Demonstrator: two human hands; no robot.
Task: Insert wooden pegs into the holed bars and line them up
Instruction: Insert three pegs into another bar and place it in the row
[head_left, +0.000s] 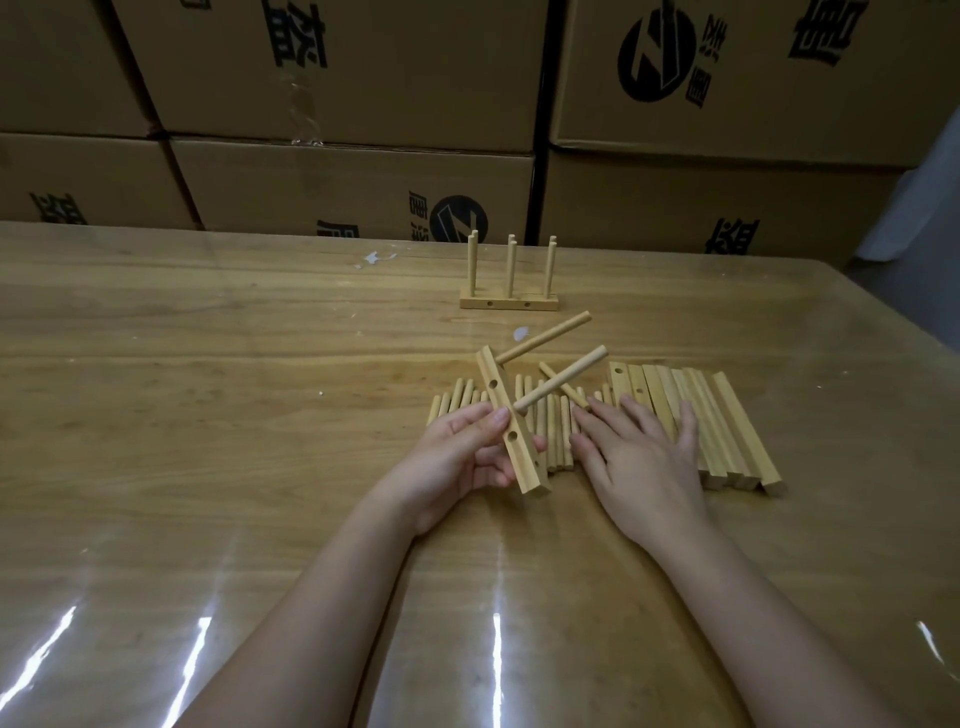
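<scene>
Head view: our left grip (462, 457) pinches the pale wooden holed bar (511, 431), tilted above the wooden table (208, 415), with two seated pegs (561, 379); our right grip (639, 457) rests flat, fingers straight, on the loose round wooden pegs (555, 441). We should lift one and meet an empty hole squarely.

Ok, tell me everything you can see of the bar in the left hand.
The bar is pale wood, square in section, held tilted with its far end leaning left. Two round holes show on the face toward the camera. Two pegs stick out of its right side, pointing up and right; the near end carries none. The left hand grips its middle, thumb on the holed face, fingers behind.
</scene>
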